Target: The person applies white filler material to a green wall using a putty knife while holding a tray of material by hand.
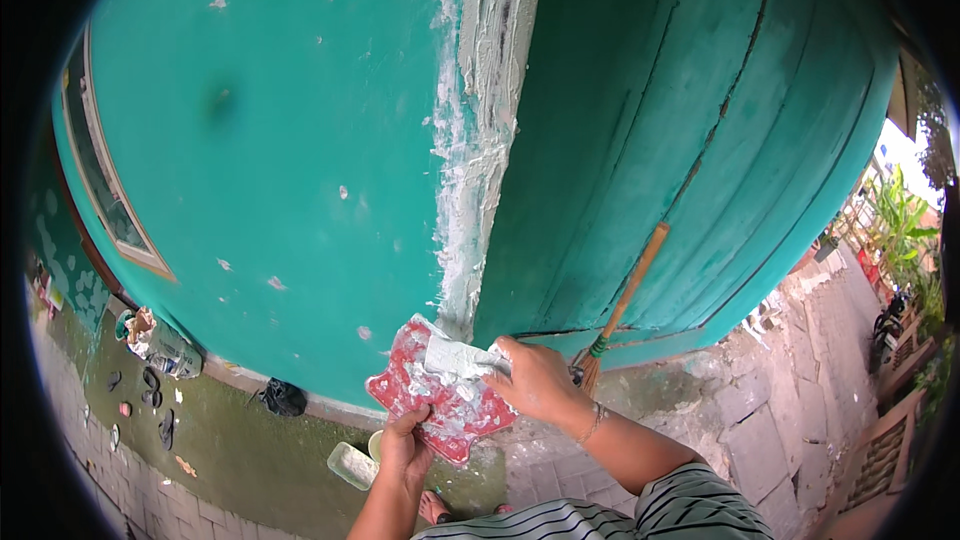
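My left hand (402, 448) grips the lower edge of a red board (400, 378) smeared with white paste. My right hand (540, 385) is closed on a putty knife (455, 357), its paste-coated blade resting over the board's upper right part. Just behind them is the corner of a turquoise wall (270, 140), with a thick vertical band of rough white paste (480, 110) along it.
A wooden-handled broom (635, 280) leans at the right. On the ground lie a plastic tray (352, 465), partly hidden bucket (376, 442), black bag (283, 398), open sack (162, 347) and several sandals (152, 387). A window (115, 180) is at left; wooden furniture (880, 460) at right.
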{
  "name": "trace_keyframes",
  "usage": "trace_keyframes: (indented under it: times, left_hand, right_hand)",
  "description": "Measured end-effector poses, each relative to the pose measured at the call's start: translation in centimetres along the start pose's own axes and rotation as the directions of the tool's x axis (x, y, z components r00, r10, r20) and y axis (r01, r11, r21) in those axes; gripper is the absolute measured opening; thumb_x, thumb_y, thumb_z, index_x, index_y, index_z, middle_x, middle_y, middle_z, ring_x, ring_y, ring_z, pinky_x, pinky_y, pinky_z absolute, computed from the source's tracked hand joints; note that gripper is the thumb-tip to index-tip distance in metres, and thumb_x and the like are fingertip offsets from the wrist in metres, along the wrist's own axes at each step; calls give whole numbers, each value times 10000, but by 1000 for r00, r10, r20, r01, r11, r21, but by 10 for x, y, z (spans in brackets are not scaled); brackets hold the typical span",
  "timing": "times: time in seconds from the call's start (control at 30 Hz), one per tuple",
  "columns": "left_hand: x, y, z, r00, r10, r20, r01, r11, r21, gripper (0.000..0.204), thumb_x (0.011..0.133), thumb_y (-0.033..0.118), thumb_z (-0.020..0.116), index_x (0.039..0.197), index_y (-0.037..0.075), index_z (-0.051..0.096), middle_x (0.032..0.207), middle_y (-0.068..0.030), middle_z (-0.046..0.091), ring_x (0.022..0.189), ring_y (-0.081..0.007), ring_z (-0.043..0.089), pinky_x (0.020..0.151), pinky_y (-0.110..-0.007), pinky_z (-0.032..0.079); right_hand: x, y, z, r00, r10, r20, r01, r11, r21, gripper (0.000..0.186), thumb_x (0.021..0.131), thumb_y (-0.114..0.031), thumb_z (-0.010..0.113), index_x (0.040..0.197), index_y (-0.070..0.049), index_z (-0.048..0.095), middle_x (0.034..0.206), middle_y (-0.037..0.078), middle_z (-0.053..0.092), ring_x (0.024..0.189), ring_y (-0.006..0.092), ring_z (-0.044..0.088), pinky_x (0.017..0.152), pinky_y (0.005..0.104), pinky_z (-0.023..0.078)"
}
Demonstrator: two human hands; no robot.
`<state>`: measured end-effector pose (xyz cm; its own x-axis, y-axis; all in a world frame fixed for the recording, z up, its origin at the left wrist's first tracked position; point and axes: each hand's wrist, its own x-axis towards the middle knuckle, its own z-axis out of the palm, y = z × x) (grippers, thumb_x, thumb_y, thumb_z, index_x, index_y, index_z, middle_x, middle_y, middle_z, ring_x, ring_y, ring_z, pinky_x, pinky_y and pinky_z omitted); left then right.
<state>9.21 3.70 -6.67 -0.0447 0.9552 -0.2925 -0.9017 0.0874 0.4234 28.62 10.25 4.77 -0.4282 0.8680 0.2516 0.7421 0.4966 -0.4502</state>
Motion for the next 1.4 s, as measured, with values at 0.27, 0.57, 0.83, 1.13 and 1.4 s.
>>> trace_keyframes:
  times: [0.27,0.57,0.83,1.13,1.4]
  left_hand:
    - [-45,-9,11,996,2,91,0,1000,-13,532,782,-75,547,1301,4,463,1204,-158,592,1104,-322,593,997,-507,471]
    - [-76,-38,31,978,-46,204,42,999,24,593,765,-117,508,1336,20,429,1267,-146,555,1174,-320,547,1048,-508,429]
    - [-101,-46,42,951,-146,274,142,989,34,578,753,-133,515,1312,-4,445,1228,-158,579,1142,-321,571,1034,-496,451]
    - [-149,-3,0,929,-259,265,243,966,91,576,778,-131,499,1334,7,441,1272,-167,560,1167,-324,560,1037,-492,451]
    - [-213,76,-97,974,-153,169,147,988,47,602,766,-118,515,1350,-18,409,1297,-191,540,1204,-353,532,1066,-527,413]
  right_hand:
    - [-63,-29,-46,925,-254,-283,195,955,-221,293,703,-78,657,977,-44,558,918,120,597,874,318,609,754,408,497]
    - [-137,-9,-54,856,-272,-439,152,945,-290,356,690,-35,637,1045,-37,611,919,85,602,833,269,611,701,378,498]
    - [-184,-24,-64,840,-72,-537,63,997,-36,343,709,6,650,1046,-21,598,919,122,628,816,323,631,691,403,511]
    - [-248,-34,-54,877,437,-197,-71,524,848,219,868,-12,614,1081,25,576,827,58,622,641,99,560,549,268,461]
    - [-297,-78,-15,870,463,167,-163,-49,985,201,906,-57,537,1084,18,593,790,92,607,632,164,567,520,301,443]
